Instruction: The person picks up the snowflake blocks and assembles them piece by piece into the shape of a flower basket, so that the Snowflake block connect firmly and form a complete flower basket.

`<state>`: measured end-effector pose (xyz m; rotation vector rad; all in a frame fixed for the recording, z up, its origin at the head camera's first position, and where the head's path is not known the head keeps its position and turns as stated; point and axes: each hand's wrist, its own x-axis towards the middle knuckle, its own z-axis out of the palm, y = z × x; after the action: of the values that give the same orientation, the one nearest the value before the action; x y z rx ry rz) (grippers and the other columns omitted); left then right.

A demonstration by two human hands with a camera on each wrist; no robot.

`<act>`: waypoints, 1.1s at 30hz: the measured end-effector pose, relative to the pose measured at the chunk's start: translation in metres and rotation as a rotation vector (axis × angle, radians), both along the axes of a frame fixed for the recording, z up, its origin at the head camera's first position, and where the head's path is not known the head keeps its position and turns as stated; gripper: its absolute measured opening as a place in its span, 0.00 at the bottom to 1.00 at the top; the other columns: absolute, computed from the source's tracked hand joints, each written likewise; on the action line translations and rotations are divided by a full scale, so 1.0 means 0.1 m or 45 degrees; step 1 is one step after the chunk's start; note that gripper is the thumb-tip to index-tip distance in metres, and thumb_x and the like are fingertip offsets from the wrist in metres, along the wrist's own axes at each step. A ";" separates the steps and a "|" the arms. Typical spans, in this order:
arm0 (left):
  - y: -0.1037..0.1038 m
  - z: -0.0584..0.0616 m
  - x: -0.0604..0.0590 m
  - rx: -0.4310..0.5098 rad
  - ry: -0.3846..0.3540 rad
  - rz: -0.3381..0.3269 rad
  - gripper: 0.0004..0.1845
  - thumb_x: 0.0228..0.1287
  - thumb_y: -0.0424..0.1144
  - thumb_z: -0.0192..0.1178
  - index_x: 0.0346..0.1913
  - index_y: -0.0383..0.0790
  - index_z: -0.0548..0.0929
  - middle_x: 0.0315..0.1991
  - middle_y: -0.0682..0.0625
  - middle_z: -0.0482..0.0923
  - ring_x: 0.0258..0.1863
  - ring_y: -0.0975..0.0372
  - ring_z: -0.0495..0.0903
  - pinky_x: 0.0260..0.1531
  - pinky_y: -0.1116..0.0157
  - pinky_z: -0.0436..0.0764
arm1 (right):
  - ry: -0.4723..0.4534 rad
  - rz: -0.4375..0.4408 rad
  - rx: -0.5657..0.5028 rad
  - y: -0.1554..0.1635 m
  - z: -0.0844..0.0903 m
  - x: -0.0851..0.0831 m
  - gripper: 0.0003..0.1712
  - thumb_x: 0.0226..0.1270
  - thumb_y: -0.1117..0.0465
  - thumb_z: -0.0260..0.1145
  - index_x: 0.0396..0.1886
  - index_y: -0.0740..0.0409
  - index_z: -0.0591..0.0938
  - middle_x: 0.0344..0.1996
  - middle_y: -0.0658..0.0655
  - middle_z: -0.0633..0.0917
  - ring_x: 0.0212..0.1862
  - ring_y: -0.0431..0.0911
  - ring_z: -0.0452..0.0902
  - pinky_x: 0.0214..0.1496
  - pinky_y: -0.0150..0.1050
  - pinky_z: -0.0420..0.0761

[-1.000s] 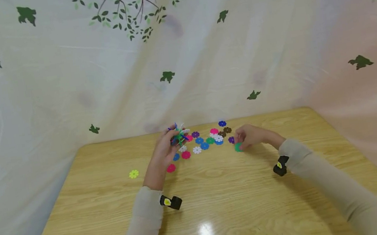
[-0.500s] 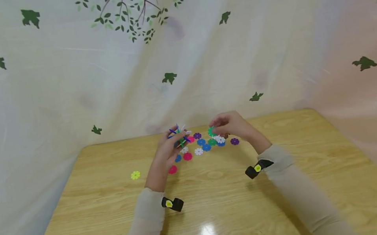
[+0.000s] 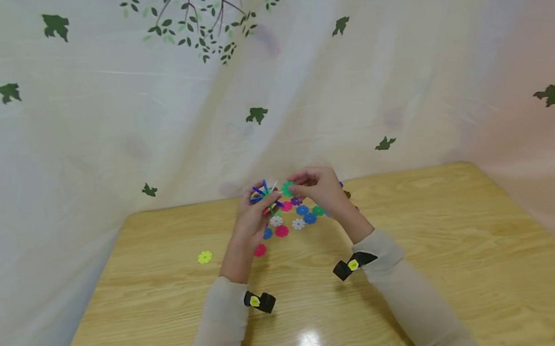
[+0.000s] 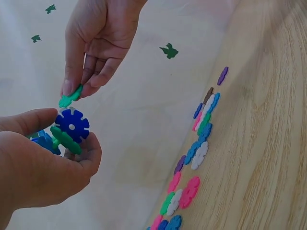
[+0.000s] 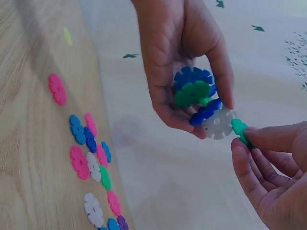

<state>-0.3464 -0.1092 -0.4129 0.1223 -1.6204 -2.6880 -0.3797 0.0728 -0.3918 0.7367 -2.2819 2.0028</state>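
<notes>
My left hand [image 3: 251,218] holds a cluster of interlocking flower-shaped discs [image 5: 194,96] above the far part of the table. The cluster has blue, green and white discs joined at their slots. Between thumb and fingers, my right hand [image 3: 324,193] pinches a single green disc [image 5: 241,132]. In the right wrist view this disc is right at the edge of the cluster's white disc [image 5: 218,123]. The left wrist view shows the green disc just above the blue disc [image 4: 72,125] of the cluster. Part of the cluster is hidden by the left thumb and palm.
Loose discs in pink, blue, white, green, purple and brown lie scattered along the back of the wooden table [image 3: 427,270], such as a pink disc [image 3: 281,231]. A yellow disc [image 3: 205,257] lies apart at the left. A patterned cloth [image 3: 186,120] hangs behind the table.
My right hand has lifted the green disc off the table at the right and carried it left to the cluster. The left hand stays about where it was, still holding the cluster.
</notes>
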 end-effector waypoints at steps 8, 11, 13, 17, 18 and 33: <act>0.01 -0.02 -0.01 -0.039 0.019 -0.006 0.29 0.71 0.25 0.58 0.72 0.38 0.64 0.55 0.44 0.74 0.47 0.62 0.81 0.51 0.69 0.83 | 0.023 -0.056 -0.021 -0.01 -0.04 0.03 0.12 0.67 0.68 0.70 0.48 0.72 0.86 0.36 0.67 0.86 0.32 0.41 0.85 0.36 0.32 0.86; 0.01 -0.02 -0.01 -0.049 0.032 -0.009 0.30 0.71 0.26 0.59 0.72 0.37 0.63 0.54 0.45 0.73 0.45 0.63 0.82 0.49 0.70 0.82 | 0.017 -0.065 -0.026 -0.01 -0.05 0.03 0.13 0.67 0.68 0.70 0.47 0.73 0.85 0.35 0.66 0.86 0.31 0.38 0.85 0.35 0.31 0.86; 0.02 -0.03 -0.01 -0.053 0.035 -0.002 0.30 0.71 0.25 0.59 0.72 0.37 0.64 0.53 0.45 0.74 0.42 0.64 0.81 0.45 0.71 0.82 | 0.008 -0.069 -0.027 -0.01 -0.06 0.03 0.13 0.67 0.69 0.71 0.48 0.73 0.85 0.35 0.64 0.86 0.30 0.37 0.85 0.35 0.32 0.86; 0.01 -0.05 -0.01 -0.060 0.012 0.017 0.27 0.69 0.25 0.61 0.68 0.41 0.68 0.53 0.45 0.73 0.40 0.65 0.81 0.42 0.73 0.82 | 0.006 -0.083 -0.009 -0.02 -0.09 0.02 0.13 0.66 0.68 0.71 0.47 0.72 0.86 0.34 0.63 0.87 0.29 0.38 0.84 0.35 0.32 0.86; 0.01 -0.05 -0.01 -0.072 0.005 0.021 0.27 0.69 0.25 0.62 0.67 0.43 0.69 0.53 0.45 0.73 0.40 0.65 0.81 0.42 0.73 0.82 | 0.008 -0.085 -0.006 -0.02 -0.10 0.02 0.13 0.66 0.68 0.71 0.47 0.72 0.86 0.34 0.63 0.87 0.29 0.38 0.84 0.35 0.32 0.86; 0.00 -0.05 0.00 -0.090 0.036 0.033 0.23 0.66 0.26 0.65 0.62 0.38 0.74 0.44 0.54 0.86 0.42 0.67 0.87 0.42 0.72 0.84 | 0.007 -0.090 -0.080 -0.05 -0.12 0.02 0.10 0.66 0.68 0.72 0.44 0.71 0.87 0.30 0.56 0.88 0.28 0.38 0.84 0.33 0.32 0.86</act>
<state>-0.3463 -0.1094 -0.4177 0.1040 -1.6913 -2.5977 -0.3779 0.0682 -0.4040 0.6477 -2.1982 2.0281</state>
